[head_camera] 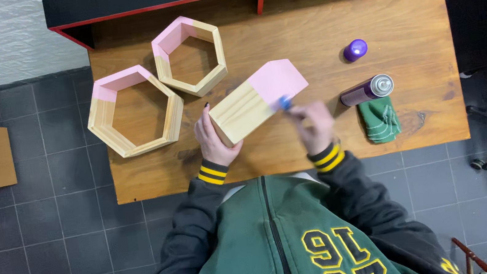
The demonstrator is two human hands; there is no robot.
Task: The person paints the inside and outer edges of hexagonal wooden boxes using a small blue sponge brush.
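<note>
Pink-ended wooden block (254,101) sits tilted mid-tabletop (414,11), left of the can (366,89); our left hand (214,139) clasps it, right hand (314,123) pinching something blue (284,103) against it — we should brace firmly, press lightly

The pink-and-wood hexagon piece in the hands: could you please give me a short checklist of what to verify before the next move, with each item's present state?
1. Left hand grips the wood end of the hexagon piece: ok.
2. Right hand holds a small blue thing against the pink end: ok, though the hand is blurred.
3. What the blue thing is: cannot tell.
4. Spray can lies uncapped beside the green cloth, its purple cap apart: not ok if it should be capped.
5. Two other hexagon frames sit apart from the hands on the table: ok.
</note>
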